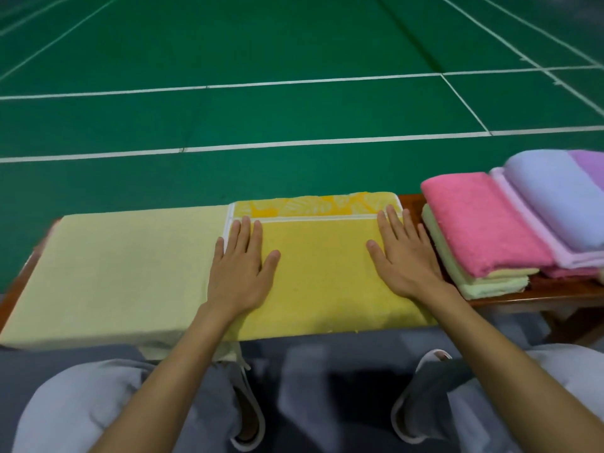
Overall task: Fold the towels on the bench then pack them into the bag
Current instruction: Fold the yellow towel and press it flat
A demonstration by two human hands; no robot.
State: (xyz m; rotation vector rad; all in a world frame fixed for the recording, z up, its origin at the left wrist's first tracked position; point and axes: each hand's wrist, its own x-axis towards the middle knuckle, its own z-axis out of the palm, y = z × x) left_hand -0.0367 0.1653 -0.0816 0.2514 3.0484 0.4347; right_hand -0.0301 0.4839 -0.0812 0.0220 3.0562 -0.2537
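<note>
While my left hand (240, 266) and right hand (403, 256) lie flat, fingers straight, gripping nothing, on towel (320, 282) spread across tabletop (539, 294): I'd smooth outward, square edges, press crease before next fold. Stack (483, 230) just beside. Bag unseen.

Left hand (240, 266) flat, fingers straight; right hand (403, 256) likewise

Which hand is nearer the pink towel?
Right. The right hand lies flat on the yellow towel's right side, just beside the pink towel. The left hand lies flat on that towel's left side, farther away.
</note>
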